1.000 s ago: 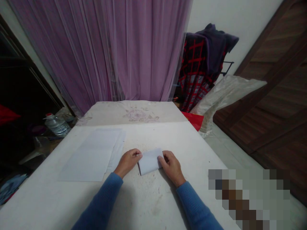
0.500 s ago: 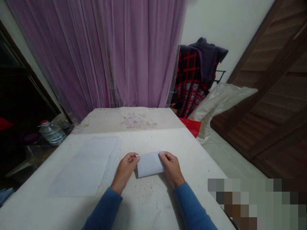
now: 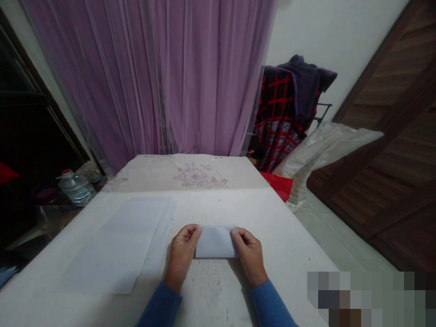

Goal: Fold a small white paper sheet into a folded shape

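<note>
A small folded piece of white paper (image 3: 217, 242) is held level between both hands, just over the table near its middle. My left hand (image 3: 183, 252) pinches its upper left corner between thumb and fingers. At the upper right corner, my right hand (image 3: 251, 254) grips it the same way, thumb on the near face. The fingers behind the paper are partly hidden. Left of my left hand, larger white sheets (image 3: 112, 247) lie flat, one over another with uneven edges.
The white table (image 3: 279, 281) has a flower-patterned cloth strip (image 3: 160, 175) at its far end. A large water bottle (image 3: 75, 187) stands beyond the left edge. Purple curtains (image 3: 211, 81) hang behind. Off the right side are a red bag (image 3: 281, 185) and a plastic sheet (image 3: 320, 150).
The folded paper, tilted before, now sits straight, its lower edge level. Both hands appear slightly lower in the picture and still hold it. The whole view has shifted slightly.
</note>
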The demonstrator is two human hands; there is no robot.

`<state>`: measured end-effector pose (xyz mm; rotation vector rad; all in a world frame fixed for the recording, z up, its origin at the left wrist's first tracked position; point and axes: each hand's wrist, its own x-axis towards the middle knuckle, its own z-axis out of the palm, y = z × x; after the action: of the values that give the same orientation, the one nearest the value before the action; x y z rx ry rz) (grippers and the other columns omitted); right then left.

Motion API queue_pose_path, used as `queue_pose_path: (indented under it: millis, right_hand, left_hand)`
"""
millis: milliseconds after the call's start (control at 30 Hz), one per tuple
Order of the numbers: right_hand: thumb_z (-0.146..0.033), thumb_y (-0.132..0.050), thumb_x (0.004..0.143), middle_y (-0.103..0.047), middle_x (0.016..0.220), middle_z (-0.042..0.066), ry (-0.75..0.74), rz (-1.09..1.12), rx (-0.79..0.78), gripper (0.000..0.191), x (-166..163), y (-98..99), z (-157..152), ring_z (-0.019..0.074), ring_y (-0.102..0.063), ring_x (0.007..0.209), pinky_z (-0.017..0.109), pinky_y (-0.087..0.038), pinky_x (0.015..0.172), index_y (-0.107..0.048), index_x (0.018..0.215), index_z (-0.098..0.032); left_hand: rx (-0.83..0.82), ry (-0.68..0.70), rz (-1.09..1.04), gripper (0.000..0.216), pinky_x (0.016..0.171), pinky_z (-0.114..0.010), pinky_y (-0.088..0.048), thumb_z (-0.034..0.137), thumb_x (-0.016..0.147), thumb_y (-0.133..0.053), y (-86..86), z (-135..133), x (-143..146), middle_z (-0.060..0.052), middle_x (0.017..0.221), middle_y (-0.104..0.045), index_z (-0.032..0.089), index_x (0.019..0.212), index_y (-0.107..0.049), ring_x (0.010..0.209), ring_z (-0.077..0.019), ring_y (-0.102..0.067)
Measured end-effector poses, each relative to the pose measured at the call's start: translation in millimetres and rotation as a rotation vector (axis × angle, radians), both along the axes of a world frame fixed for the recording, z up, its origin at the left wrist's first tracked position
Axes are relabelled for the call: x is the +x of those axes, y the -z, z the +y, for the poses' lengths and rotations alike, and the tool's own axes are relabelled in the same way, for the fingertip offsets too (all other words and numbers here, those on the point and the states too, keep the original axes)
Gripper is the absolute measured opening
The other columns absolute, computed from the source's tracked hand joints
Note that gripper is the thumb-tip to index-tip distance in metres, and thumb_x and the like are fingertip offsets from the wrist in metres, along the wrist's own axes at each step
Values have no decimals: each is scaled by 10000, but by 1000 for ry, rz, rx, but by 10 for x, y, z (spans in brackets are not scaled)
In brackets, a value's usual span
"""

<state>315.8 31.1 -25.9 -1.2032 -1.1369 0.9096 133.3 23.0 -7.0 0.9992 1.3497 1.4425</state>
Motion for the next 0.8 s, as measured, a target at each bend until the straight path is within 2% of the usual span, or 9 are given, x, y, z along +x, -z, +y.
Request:
queue_pose_path:
  millis: [200, 400, 600, 800]
  right_hand:
    - [-460, -694, 712, -653, 677, 33, 33, -1, 19, 294, -51, -29, -53, 182, -574, 686, 292, -474, 644, -693, 680, -168]
    - [-459, -702, 713, -604, 614, 10, 58, 1, 36, 292, -80, -18, -76, 144, -527, 587, 240, -427, 526, -659, 700, -171]
    - [-434, -688, 739, -598, 616, 3, 59, -76, 69, 270, -71, 6, -93, 139, -518, 590, 248, -430, 550, -643, 673, -176]
    - [-413, -697, 724, -612, 654, 8, 81, -55, 82, 247, -76, -22, -115, 141, -534, 611, 256, -439, 576, -636, 683, -177]
  left_hand:
    - [6, 8, 2, 393, 622, -241, -476, 544, 638, -716, 23, -34, -19, -2, 693, -648, 176, 752, -633, 684, -152, -595]
    - [2, -11, 24, 424, 606, -238, -462, 582, 635, -698, 42, -41, -56, -1, 690, -622, 184, 751, -611, 679, -154, -573]
    - [5, 9, 65, 451, 588, -226, -428, 640, 673, -629, 8, -64, -46, 11, 675, -580, 205, 769, -554, 656, -145, -542]
    - [-9, 13, 85, 462, 574, -223, -399, 659, 684, -600, -15, -97, -20, 18, 654, -555, 213, 777, -525, 633, -142, -519]
